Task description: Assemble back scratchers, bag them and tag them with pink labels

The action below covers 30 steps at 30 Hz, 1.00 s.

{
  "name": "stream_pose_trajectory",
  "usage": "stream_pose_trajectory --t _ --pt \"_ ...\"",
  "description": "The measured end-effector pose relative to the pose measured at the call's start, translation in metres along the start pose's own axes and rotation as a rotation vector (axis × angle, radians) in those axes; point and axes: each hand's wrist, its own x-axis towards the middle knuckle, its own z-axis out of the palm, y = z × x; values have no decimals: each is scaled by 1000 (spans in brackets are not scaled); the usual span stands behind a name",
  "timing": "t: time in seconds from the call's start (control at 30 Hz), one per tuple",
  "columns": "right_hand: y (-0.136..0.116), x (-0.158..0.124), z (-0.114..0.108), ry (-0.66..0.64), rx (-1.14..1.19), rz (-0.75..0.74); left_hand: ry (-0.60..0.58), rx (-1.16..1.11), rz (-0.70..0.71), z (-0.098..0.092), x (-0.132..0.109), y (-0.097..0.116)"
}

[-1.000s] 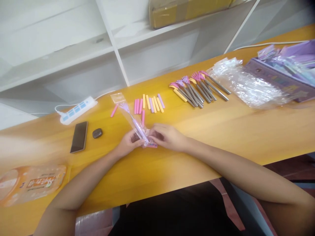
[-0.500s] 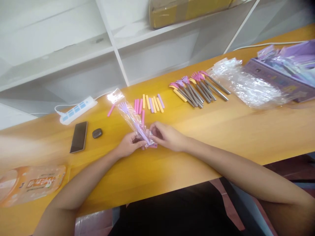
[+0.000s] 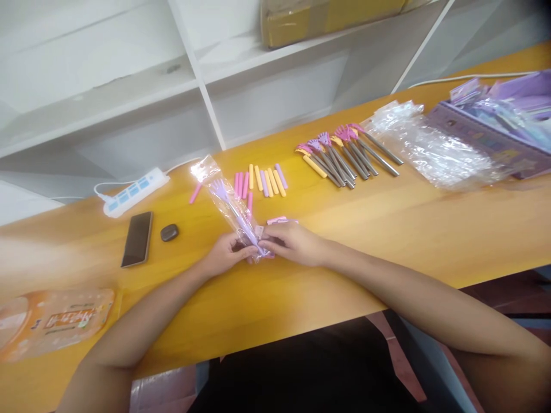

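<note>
A purple back scratcher (image 3: 238, 215) with a hand-shaped head lies inside a clear plastic bag (image 3: 206, 168). My left hand (image 3: 228, 252) grips the lower end of this bag from the left, thumb on top. From the right, my right hand (image 3: 293, 242) pinches the same end, its fingertips close to my left thumb. A bit of pink shows under the bag there, too covered to name. Just behind my right hand are small pink pieces (image 3: 282, 220), partly hidden by it. Beyond the bag lie several pink, yellow and purple handle sleeves (image 3: 269, 182).
Several back scratchers with bare metal rods (image 3: 344, 158) lie farther back. Clear bags (image 3: 451, 152) and a purple box (image 3: 486, 140) are at the right. A power strip (image 3: 136, 192), phone (image 3: 136, 240), black case (image 3: 169, 232) and orange-printed package (image 3: 64, 324) sit left.
My right hand's fingers have come down flatter onto the bag's lower end, uncovering the pink pieces behind them. The bag and my left hand have hardly moved.
</note>
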Motion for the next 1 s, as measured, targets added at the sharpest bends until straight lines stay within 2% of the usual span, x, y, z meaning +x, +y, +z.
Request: stream_pose_trajectory --t 0.2,0.33,0.5,1.0 --pt "0 -1 -1 -38 17 24 20 43 -24 1 1 2" --pt "-1 0 -2 -73 45 -17 10 99 -32 2 0 4" --pt "-2 1 -3 -76 14 -59 7 131 -1 1 0 3" --pt "-2 0 -4 -82 -15 -65 -26 197 -9 1 -1 7"
